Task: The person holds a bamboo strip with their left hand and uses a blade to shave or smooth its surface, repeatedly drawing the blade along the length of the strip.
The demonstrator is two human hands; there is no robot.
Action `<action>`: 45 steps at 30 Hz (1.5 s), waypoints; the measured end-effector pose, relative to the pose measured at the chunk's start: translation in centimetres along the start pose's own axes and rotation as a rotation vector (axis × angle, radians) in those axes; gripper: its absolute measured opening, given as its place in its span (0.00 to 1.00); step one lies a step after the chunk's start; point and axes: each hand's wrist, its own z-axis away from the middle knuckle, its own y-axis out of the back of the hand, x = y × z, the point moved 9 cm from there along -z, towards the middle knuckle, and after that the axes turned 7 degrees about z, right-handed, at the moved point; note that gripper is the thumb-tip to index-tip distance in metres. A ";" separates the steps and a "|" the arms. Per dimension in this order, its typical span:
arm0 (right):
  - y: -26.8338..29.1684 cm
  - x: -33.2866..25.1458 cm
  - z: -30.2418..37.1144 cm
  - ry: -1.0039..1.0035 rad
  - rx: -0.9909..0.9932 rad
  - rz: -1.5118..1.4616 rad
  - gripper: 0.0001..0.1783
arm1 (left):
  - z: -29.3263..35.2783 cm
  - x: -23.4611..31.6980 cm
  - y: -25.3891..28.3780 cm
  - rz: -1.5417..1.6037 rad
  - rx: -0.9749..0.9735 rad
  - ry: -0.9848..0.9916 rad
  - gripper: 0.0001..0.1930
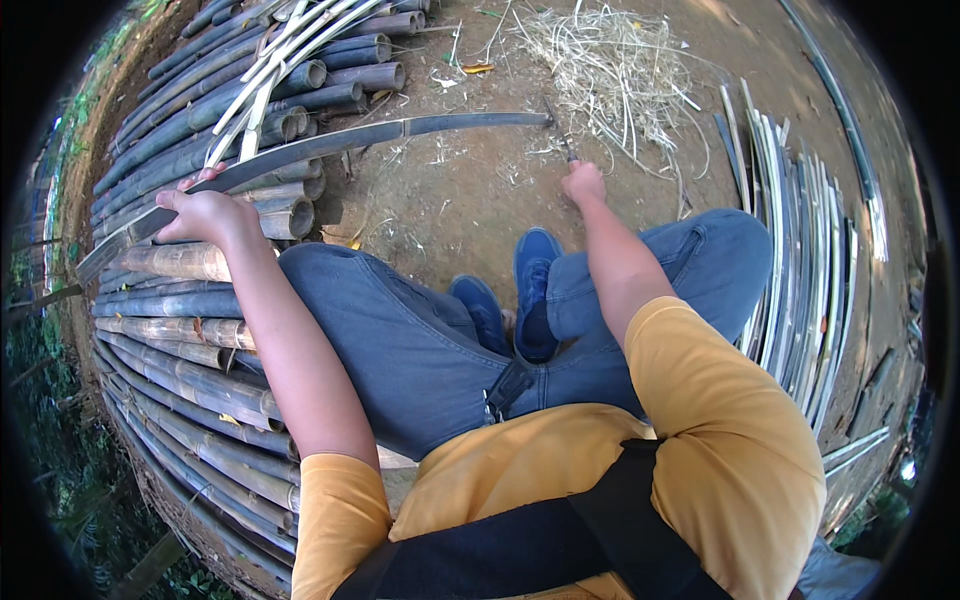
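A long, dark split-bamboo strip (pixel 350 137) reaches from the far left to the middle in front of me. My left hand (pixel 205 215) is closed around it near its left end. In my right hand (pixel 583 185) is the handle of a slim tool that looks like a knife (pixel 562 138). Its dark blade meets the strip's far right end; whether it has cut into the bamboo is too small to tell. Below the strip are my knees and my blue shoes (pixel 538 262).
Stacked bamboo poles (pixel 200 275) fill the left side, with pale strips (pixel 290 55) lying across them. A heap of thin shavings (pixel 625 75) sits beyond my right hand. Bundled split strips (pixel 800 240) lie right of my knee, and a long pole (pixel 840 100) lies farther right.
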 end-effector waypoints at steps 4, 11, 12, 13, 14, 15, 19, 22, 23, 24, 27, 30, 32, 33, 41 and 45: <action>-0.3 0.8 -0.1 -0.068 0.069 0.007 0.20 | -0.4 -0.6 0.2 0.003 -0.009 0.023 0.23; 0.3 -3.5 2.1 0.095 0.022 0.028 0.19 | -0.6 -0.4 0.4 0.022 -0.026 0.019 0.22; 0.0 -3.0 1.8 0.071 0.040 0.012 0.19 | -0.6 -0.4 0.3 0.024 -0.030 0.025 0.22; -0.2 -2.6 1.6 0.047 0.057 -0.003 0.19 | -0.6 -0.5 0.3 0.027 -0.034 0.030 0.22; -0.7 -1.6 0.7 0.011 0.045 -0.006 0.19 | -0.6 -0.5 0.3 0.027 -0.036 0.034 0.23; -0.5 -0.3 -0.4 -0.027 0.036 -0.008 0.20 | -0.5 -0.5 0.1 0.028 -0.049 0.039 0.23; 0.0 -0.5 0.4 -0.044 0.062 0.007 0.19 | -0.1 -0.2 -0.4 0.043 -0.083 0.037 0.24; 0.3 -2.5 2.3 0.015 0.060 -0.002 0.19 | 0.4 0.4 -0.7 0.004 -0.085 0.014 0.25; 0.4 -3.1 2.3 0.054 0.053 0.018 0.19 | 0.5 0.6 -0.9 -0.017 -0.086 0.004 0.25; 0.5 -3.8 2.1 0.094 0.046 0.037 0.19 | 0.7 0.7 -1.0 -0.020 -0.077 0.006 0.25; 0.5 -3.2 2.0 0.078 0.057 0.030 0.19 | 0.5 0.3 -0.5 0.035 -0.068 0.040 0.28; 0.5 -0.3 1.0 -0.037 0.070 0.015 0.19 | 0.3 -0.3 -0.6 0.060 -0.072 0.083 0.31; 1.1 0.1 0.4 -0.052 0.081 0.041 0.19 | 0.6 -0.3 -0.8 0.122 -0.061 0.103 0.26; 1.7 -0.7 0.7 -0.045 0.095 0.038 0.19 | 0.7 0.0 -0.3 0.151 -0.043 0.102 0.24; 12.5 -9.2 -1.7 0.397 0.036 0.190 0.27 | 1.2 1.3 -2.3 0.359 -0.241 0.065 0.11; 18.9 -9.5 0.5 0.337 -0.098 0.495 0.26 | 1.0 1.3 -1.7 0.465 -0.326 0.106 0.08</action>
